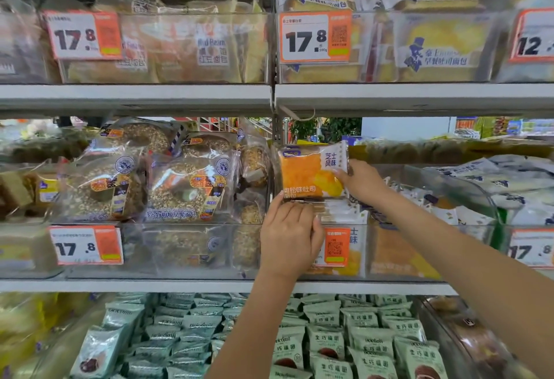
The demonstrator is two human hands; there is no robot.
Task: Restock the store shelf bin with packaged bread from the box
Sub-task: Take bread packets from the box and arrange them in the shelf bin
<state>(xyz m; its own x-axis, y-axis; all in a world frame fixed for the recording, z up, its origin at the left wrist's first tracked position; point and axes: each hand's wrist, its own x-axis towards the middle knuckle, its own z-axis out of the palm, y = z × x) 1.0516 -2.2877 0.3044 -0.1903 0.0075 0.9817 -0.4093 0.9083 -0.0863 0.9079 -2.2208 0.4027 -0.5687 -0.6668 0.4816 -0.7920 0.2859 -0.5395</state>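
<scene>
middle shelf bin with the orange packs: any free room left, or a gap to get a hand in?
Open gap above the bin, between the upright orange bread pack and the white packs to the right; the right hand reaches in there. Left side is crowded: the left hand at the front wall, ring bread packs hard against the divider.

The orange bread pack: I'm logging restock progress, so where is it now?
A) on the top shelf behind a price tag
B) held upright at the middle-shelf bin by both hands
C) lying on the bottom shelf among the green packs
B: the orange bread pack stands upright at the middle-shelf bin, the right hand gripping its right edge and the left hand at its lower edge.
</scene>
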